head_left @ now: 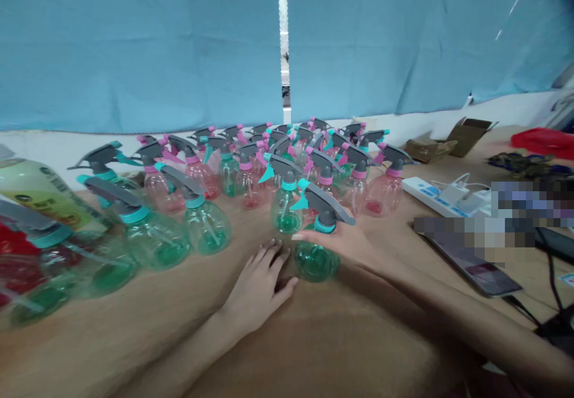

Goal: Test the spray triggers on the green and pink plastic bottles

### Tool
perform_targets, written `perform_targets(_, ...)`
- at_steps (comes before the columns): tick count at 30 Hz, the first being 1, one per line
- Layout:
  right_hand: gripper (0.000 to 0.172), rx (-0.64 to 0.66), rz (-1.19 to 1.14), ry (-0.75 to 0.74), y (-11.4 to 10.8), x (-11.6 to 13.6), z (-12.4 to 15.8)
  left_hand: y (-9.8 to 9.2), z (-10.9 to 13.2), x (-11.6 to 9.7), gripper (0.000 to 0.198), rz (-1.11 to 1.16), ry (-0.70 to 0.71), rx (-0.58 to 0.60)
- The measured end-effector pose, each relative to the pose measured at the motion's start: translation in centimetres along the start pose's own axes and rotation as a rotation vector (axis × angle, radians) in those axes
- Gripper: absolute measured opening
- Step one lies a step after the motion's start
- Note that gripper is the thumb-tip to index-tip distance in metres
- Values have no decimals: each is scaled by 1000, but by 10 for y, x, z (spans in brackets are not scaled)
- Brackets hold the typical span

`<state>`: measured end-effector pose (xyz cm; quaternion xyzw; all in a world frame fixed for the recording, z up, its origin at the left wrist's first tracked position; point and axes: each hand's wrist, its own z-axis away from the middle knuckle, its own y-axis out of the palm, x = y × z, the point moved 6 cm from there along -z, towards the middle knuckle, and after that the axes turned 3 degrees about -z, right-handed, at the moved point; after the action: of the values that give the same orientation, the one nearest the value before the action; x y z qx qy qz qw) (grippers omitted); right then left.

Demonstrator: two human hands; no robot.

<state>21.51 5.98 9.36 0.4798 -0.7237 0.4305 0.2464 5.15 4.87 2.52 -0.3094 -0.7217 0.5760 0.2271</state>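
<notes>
My right hand (343,239) is wrapped round the neck of a green spray bottle (316,262) with a teal collar and a grey trigger head. Its thumb lies across the front, while the other fingers are mostly hidden behind. Just left of that bottle, my left hand (260,287) rests flat on the brown tabletop (341,338), fingers spread, holding nothing. Another green spray bottle (287,210) stands right behind the held one. Further left is a row of green bottles, among them a green spray bottle (207,227) with its trigger head tilted.
Several pink and green spray bottles crowd the back, including a pink spray bottle (383,192). On the right lie a white power strip (430,195), a phone (470,260) and cables. An open cardboard box (470,137) sits behind. A large labelled bottle (49,192) stands far left.
</notes>
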Motion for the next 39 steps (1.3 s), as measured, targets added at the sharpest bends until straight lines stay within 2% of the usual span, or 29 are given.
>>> perform_targets(6, 62, 53, 110, -41, -9, -2, 15, 1, 0, 2, 49, -19, -1, -12)
perform_targets(10, 66, 22, 177, -53, -17, -5, 33, 3, 0, 2, 49, -7, 17, -34)
perform_targets(16, 60, 12, 369, -70, -14, -2, 45, 3, 6, 2, 47, 5, 7, -59)
perform_targets(22, 58, 56, 443, -92, 10, 16, 35, -2, 34, 10, 46, 7, -32, -83)
perform_targets(25, 55, 86, 447, -135, 30, 26, 25, -8, 51, 19, 46, -18, -77, -93)
perform_targets(28, 59, 96, 459, -145, 51, 31, 10, -15, 64, 26, 45, -55, -111, -106)
perform_targets(34, 71, 85, 523, -75, 87, 31, -20, -19, 71, 28, 43, -83, -128, -109)
perform_targets(39, 72, 38, 501, -94, 98, 30, -37, -17, 71, 24, 41, -74, -130, -95)
